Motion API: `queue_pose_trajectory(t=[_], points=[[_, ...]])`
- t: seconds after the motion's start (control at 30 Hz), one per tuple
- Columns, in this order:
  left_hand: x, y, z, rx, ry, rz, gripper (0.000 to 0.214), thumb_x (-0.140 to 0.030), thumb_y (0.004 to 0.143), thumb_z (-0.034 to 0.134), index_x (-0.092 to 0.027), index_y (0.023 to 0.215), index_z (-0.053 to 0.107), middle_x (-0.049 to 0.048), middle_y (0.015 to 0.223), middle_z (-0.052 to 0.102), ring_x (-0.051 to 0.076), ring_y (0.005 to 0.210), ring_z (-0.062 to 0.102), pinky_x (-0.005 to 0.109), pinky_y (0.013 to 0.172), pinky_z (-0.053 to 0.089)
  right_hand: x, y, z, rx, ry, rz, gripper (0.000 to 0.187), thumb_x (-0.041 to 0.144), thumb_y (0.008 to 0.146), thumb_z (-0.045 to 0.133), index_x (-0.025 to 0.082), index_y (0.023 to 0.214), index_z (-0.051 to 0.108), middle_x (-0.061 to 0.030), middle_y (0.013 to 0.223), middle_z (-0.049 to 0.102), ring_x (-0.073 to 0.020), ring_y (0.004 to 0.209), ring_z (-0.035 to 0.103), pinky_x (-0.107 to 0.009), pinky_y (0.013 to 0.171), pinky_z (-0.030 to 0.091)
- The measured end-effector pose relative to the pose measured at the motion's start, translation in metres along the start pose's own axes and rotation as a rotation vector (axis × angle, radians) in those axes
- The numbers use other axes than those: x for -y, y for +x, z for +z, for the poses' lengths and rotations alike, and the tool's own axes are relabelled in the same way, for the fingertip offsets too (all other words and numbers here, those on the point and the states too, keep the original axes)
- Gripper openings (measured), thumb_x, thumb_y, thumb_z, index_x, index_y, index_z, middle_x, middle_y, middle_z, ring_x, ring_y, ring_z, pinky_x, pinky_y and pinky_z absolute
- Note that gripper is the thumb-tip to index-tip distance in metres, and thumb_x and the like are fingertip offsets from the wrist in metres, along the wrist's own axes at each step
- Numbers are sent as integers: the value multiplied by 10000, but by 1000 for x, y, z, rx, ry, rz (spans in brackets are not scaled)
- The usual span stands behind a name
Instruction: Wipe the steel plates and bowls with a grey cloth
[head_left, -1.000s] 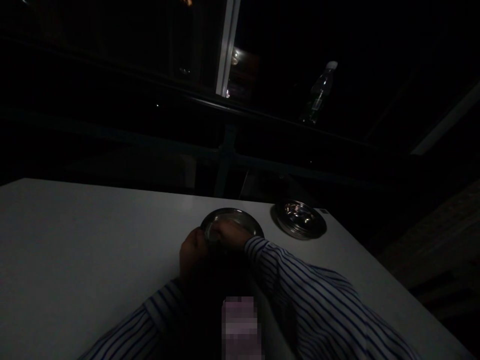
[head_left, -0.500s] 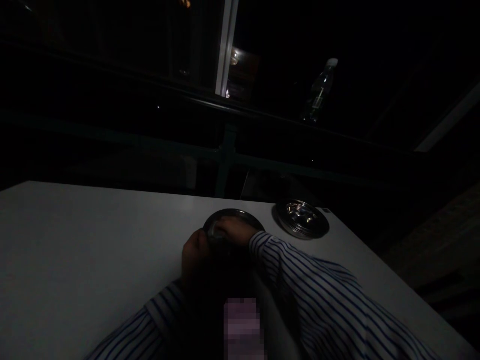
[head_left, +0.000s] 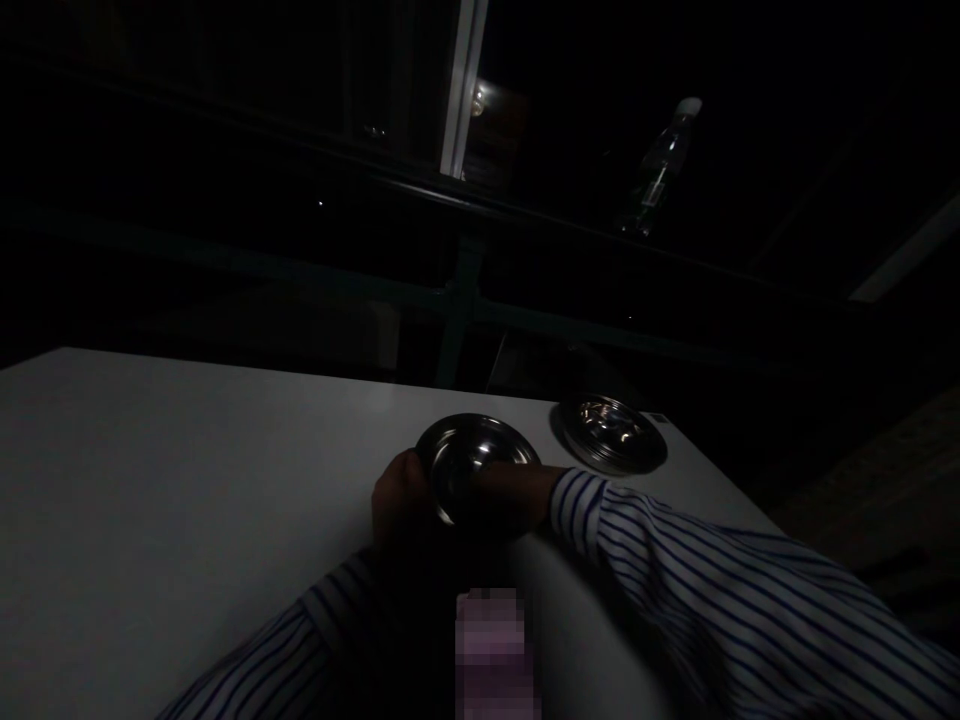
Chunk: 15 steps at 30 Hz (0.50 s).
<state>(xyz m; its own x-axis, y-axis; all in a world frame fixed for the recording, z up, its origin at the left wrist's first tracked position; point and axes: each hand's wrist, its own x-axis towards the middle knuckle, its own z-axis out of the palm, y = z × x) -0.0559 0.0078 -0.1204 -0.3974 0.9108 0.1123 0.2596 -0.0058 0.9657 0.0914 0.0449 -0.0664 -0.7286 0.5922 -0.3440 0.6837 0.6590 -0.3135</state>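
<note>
A shiny metal bowl (head_left: 480, 428) stands on the white table in front of me. My left hand (head_left: 401, 498) is closed on its left rim, the thumb at the edge. Inside the bowl's near right part is my right hand (head_left: 506, 492), reaching in over the right rim. Its fingers are lost in deep shadow, so whether they hold anything does not show. Both arms wear blue-and-white striped sleeves.
Several stacked metal bowls (head_left: 611, 435) rest near the far right corner of the white table (head_left: 195, 450). Beyond the table, a clear plastic bottle (head_left: 660, 170) with a white cap stands on a dark ledge. The room is very dim.
My right hand has moved from the bowl's far left inside down to its near right part, uncovering the shiny inside. A pale thing seen by its fingers before is out of sight.
</note>
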Motion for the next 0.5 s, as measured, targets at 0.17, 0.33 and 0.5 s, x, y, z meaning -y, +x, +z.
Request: queue_pose_trajectory(t=[0.17, 0.33, 0.5], points=[[0, 1, -2, -2, -11, 32, 304, -299, 800, 350, -181, 722, 619, 62, 666, 660, 188, 627, 584, 272, 553, 427, 7, 35, 4, -164, 0, -19, 155, 177, 847, 537, 135, 980, 604, -47, 1025, 621, -161, 931, 585, -358, 823, 464], [5, 4, 0, 27, -52, 70, 273, -285, 788, 366, -197, 688, 604, 60, 660, 667, 184, 622, 591, 272, 567, 446, -17, 44, 0, -371, 23, 127, 204, 234, 856, 540, 137, 1033, 568, -72, 1151, 541, -213, 1078, 503, -451, 921, 396], [5, 8, 1, 14, -74, 54, 298, -291, 798, 339, -204, 640, 576, 53, 629, 647, 173, 591, 580, 267, 562, 450, -14, 50, 3, -496, 202, 240, 206, 284, 870, 520, 137, 1003, 576, -65, 1087, 569, -200, 1026, 533, -438, 896, 416]])
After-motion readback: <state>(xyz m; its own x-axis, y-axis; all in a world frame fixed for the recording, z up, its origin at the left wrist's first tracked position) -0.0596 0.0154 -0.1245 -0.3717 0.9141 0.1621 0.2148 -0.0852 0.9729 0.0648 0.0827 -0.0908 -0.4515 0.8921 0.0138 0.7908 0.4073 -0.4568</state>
